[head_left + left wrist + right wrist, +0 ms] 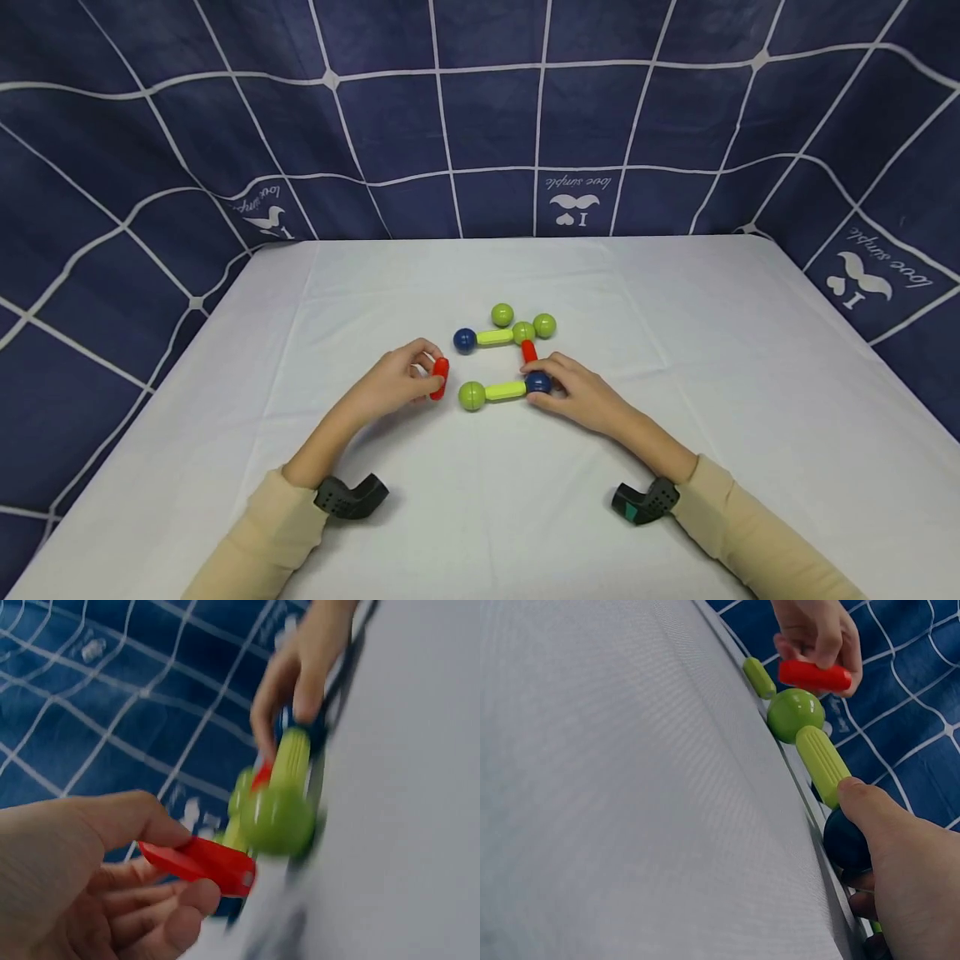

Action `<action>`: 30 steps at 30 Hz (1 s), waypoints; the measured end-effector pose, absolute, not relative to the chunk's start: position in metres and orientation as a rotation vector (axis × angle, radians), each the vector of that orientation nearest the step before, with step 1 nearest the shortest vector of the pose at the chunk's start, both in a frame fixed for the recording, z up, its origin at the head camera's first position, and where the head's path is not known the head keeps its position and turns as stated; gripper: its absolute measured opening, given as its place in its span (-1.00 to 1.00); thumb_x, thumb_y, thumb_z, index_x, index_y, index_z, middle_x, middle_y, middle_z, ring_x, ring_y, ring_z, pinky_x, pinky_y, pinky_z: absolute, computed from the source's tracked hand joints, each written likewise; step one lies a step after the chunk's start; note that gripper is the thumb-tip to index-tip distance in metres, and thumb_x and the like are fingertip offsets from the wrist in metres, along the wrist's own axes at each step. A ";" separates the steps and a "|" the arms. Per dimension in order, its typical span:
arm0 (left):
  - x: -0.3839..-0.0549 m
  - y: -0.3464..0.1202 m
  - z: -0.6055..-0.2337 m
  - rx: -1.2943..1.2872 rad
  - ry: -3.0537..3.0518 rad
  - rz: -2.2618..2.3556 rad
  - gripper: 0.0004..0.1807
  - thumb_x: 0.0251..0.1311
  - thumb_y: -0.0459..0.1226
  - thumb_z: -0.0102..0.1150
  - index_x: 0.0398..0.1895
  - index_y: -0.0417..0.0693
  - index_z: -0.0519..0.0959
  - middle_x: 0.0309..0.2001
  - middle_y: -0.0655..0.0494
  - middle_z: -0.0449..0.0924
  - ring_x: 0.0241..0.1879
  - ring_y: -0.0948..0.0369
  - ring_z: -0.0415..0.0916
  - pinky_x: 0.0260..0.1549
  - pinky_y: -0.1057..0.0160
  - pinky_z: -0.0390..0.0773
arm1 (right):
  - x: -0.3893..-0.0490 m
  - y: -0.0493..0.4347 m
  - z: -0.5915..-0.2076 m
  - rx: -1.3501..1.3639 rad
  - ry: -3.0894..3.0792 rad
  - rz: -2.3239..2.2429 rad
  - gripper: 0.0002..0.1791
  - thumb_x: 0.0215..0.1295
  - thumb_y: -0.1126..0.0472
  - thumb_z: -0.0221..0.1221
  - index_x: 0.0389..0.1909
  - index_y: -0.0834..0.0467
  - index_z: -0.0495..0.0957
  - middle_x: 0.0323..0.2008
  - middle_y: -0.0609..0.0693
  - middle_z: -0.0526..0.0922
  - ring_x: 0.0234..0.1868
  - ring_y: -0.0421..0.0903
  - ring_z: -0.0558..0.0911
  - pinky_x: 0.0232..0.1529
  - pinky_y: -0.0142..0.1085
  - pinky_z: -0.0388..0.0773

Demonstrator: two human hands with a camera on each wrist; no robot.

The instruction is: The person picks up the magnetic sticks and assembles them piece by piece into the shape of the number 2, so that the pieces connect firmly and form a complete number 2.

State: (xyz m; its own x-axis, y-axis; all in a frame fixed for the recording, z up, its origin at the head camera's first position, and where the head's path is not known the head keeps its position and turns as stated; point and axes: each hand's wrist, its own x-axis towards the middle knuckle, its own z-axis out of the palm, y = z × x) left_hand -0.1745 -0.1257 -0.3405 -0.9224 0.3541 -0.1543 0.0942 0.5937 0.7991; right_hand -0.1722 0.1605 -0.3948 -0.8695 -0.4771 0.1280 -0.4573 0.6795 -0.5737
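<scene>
Between thumb and fingertips, my left hand (392, 385) pinches a red rod (440, 377), held just left of a joined ball-and-rod shape. My right hand (581, 396) grips a dark blue ball (537, 382) at that shape's near right corner. From this ball a yellow-green rod (506, 390) runs left to a green ball (472, 396). Another red rod (529, 351), partly behind the right fingers, leads back to a second green ball (523, 332). There a further yellow-green rod (494, 337) joins it to another blue ball (464, 340). A gap separates the held rod from the near green ball.
Two more green balls lie behind the shape, one at the back (502, 314) and one at its right (544, 325). The right wrist view also shows a short yellow-green rod (759, 677) near the left hand. White cloth (480, 517) covers the table; a blue checked curtain (480, 117) hangs behind.
</scene>
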 end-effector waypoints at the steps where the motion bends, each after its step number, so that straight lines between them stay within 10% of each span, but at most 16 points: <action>1: -0.170 -0.121 -0.340 0.358 2.459 1.270 -0.67 0.08 -0.31 0.11 -0.07 -0.17 0.38 -0.31 -0.04 0.51 -0.58 0.23 0.45 -0.54 0.28 0.48 | -0.172 0.160 -0.395 -0.789 2.847 -0.957 -0.57 0.15 -0.12 0.15 0.06 -0.16 0.43 -0.10 -0.10 0.46 -0.13 -0.17 0.45 -0.13 -0.22 0.43; 8: -0.151 -0.099 -0.345 0.267 2.214 1.282 -0.72 0.05 -0.29 0.15 -0.21 -0.25 0.37 -0.56 0.05 0.56 -0.64 0.26 0.50 -0.51 0.28 0.55 | -0.172 0.159 -0.393 -0.774 2.838 -0.959 -0.57 0.15 -0.13 0.15 0.06 -0.18 0.42 -0.09 -0.09 0.46 -0.11 -0.16 0.45 -0.11 -0.20 0.43; 30: -0.160 -0.097 -0.365 0.076 2.012 1.460 -0.25 0.06 -0.30 0.22 0.24 -0.25 0.02 -0.61 0.07 0.54 -0.66 0.29 0.53 -0.54 0.38 0.55 | -0.170 0.160 -0.392 -0.781 2.817 -0.990 -0.57 0.16 -0.13 0.14 0.06 -0.16 0.43 -0.09 -0.10 0.47 -0.13 -0.17 0.44 -0.13 -0.23 0.41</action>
